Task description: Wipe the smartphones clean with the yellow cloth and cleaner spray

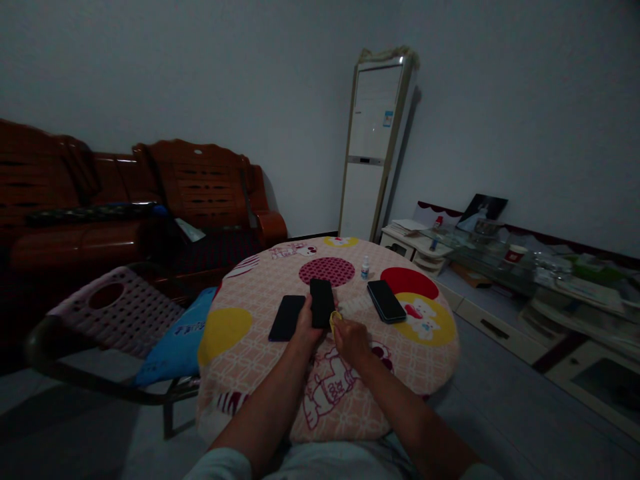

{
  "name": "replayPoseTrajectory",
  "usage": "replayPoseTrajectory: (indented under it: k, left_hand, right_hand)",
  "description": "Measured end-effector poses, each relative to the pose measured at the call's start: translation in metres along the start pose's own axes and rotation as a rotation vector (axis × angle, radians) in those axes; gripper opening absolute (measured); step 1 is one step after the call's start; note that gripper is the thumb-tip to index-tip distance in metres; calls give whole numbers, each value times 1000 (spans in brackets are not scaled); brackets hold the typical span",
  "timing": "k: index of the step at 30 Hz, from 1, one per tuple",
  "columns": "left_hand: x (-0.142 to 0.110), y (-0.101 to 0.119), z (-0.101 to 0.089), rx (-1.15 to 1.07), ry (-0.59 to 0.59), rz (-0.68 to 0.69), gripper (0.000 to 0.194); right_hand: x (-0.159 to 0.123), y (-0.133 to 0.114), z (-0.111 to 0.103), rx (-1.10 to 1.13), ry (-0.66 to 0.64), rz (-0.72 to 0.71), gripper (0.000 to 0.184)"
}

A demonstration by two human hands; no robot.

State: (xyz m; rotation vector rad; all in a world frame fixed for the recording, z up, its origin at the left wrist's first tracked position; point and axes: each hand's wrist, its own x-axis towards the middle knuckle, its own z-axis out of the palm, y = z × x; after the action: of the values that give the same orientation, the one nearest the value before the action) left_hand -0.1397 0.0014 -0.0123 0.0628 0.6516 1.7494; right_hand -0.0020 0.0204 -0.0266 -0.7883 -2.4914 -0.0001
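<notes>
You hold a black phone at the centre of the frame, with your left hand closed round its left side and lower end, the fingers partly hidden behind it. Your right hand, just to the right and slightly lower, has its fingers curled together in a pinch on a small yellow cloth, which sits at the phone's lower right edge (whether the cloth touches the phone, you cannot tell from this view). Just left of your left hand, a dark flat device lies on the patterned tablecloth; right of centre another phone lies at a slant, and a little white bottle stands upright above it in the frame. At the lower left, a blue cushion rests on a woven chair, with a wooden sofa beyond it. A tall white cabinet unit stands at the upper right of centre, and a cluttered low cabinet fills the right side.
</notes>
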Motion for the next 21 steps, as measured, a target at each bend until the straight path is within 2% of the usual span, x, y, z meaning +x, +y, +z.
replayPoseTrajectory:
  k: [2,6,8,14,21]
  left_hand:
    - [1,-2,0,-2,15,13,46]
    - [4,-9,-2,14,7,-19,46]
    - [5,-9,-3,13,-4,-46,47]
    - [0,0,0,-16,-19,-24,52]
    - [-4,1,3,66,-38,-9,50]
  right_hand:
    - [0,-4,-1,16,5,-35,24]
    - [-1,-12,-1,104,44,-232,29]
    - [-1,-12,1,122,60,-266,29]
    - [0,4,3,116,90,-109,25]
    - [2,15,6,210,150,-30,28]
